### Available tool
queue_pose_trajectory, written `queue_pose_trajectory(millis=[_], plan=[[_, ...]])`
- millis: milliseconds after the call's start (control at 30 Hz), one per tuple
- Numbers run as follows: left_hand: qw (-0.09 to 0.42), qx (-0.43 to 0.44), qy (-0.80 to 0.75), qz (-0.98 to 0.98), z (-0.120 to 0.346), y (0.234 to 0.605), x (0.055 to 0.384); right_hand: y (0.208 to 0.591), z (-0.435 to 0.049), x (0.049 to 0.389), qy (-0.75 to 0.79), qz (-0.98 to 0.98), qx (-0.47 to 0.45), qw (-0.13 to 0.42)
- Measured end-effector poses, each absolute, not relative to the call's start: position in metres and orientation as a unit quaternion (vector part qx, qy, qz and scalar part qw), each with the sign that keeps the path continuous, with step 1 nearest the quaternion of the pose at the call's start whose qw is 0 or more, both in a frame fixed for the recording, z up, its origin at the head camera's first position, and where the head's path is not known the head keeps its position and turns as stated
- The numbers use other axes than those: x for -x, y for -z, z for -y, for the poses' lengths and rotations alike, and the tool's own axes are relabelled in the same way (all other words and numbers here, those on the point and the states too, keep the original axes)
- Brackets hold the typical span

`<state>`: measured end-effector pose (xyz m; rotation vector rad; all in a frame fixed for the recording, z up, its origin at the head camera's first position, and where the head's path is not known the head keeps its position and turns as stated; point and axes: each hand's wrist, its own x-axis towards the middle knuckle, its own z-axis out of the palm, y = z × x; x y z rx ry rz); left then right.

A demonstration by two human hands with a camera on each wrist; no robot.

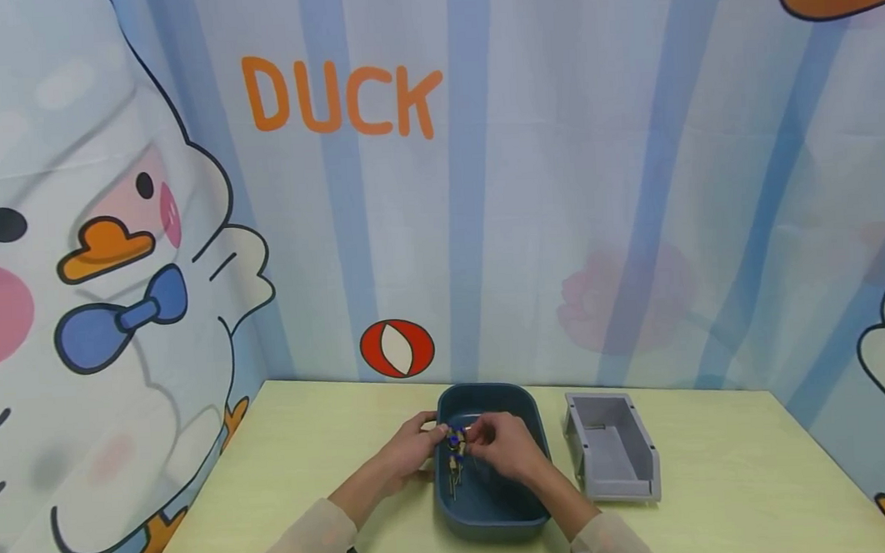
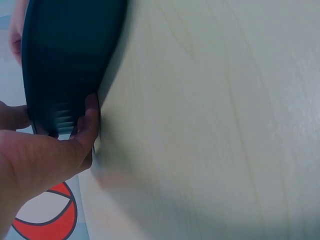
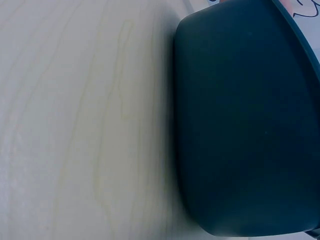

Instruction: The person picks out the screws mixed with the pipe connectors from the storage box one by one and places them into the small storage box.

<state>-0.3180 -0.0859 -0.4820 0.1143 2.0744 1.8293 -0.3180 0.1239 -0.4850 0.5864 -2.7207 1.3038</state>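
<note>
A dark blue plastic bin [image 1: 493,520] stands on the table. My left hand [image 1: 412,449] grips its left wall, thumb over the rim and fingers against the outside; the left wrist view shows this hand [image 2: 55,150] around the bin's edge. Inside, several small brass-coloured pieces with blue parts [image 1: 454,455] lie in a cluster along the left side, close to the left thumb. Over the bin, my right hand [image 1: 505,444] reaches in with bent fingers, its fingertips right at the cluster. I cannot tell whether they pinch a piece. The bin's outer wall [image 3: 245,125] fills much of the right wrist view.
A grey open-fronted tray [image 1: 618,447] stands just right of the bin, with a small thin piece [image 1: 595,426] in it. Behind the pale wood-grain table [image 1: 330,416] hangs a cloth backdrop [image 1: 528,180] with duck drawings.
</note>
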Motion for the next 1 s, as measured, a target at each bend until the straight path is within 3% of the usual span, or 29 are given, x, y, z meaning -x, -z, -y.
queue_pose_trajectory(millis=[1000], plan=[[0.183, -0.03, -0.644, -0.742, 0.0858, 0.4825, 0.3176, 0.4935, -0.1264, 0.3222, -0.365, 0.903, -0.225, 0.028]])
